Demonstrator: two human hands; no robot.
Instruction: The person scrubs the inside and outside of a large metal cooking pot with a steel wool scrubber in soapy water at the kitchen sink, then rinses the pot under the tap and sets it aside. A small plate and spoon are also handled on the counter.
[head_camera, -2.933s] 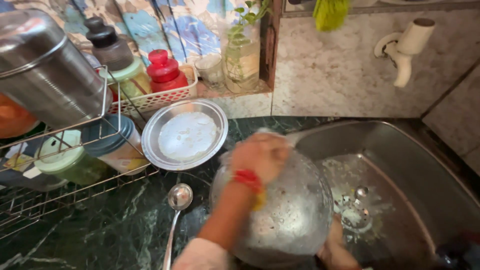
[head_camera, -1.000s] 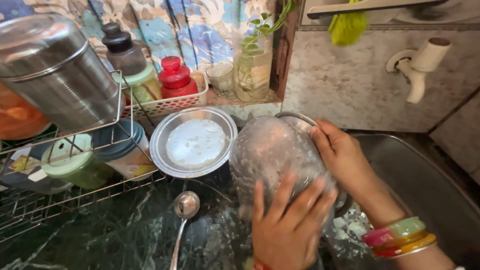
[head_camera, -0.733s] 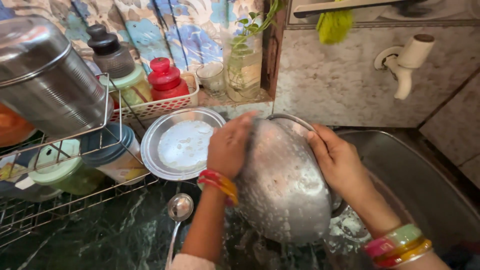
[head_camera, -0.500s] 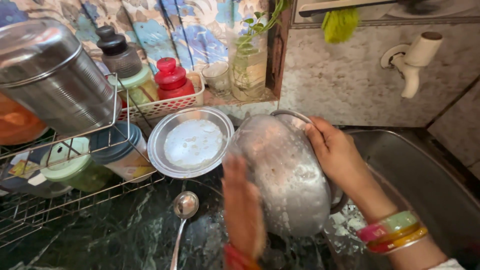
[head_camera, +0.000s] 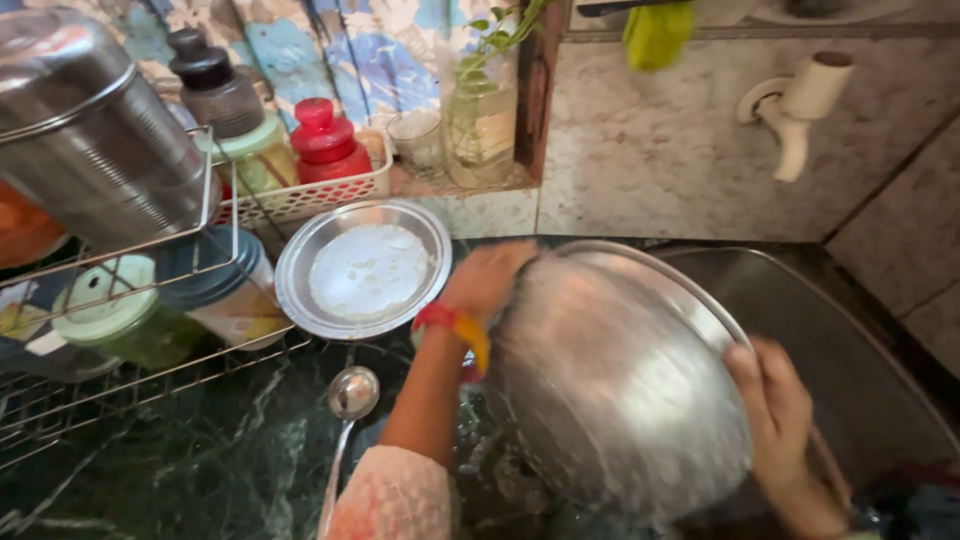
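Large steel bowl: tipped on edge over the sink, its rounded outside toward me, rim running from upper left down to lower right. My right hand clamps the lower right rim, fingers curled over it; my left hand lies flat against the upper left wall, nearer the soapy plate on the table. Half a second ago my right hand held the top rim and the bowl stood steeper; my left was low.

Dark green marble table w/ steel sink at right; speckled tile wall, white tap, floral backsplash.
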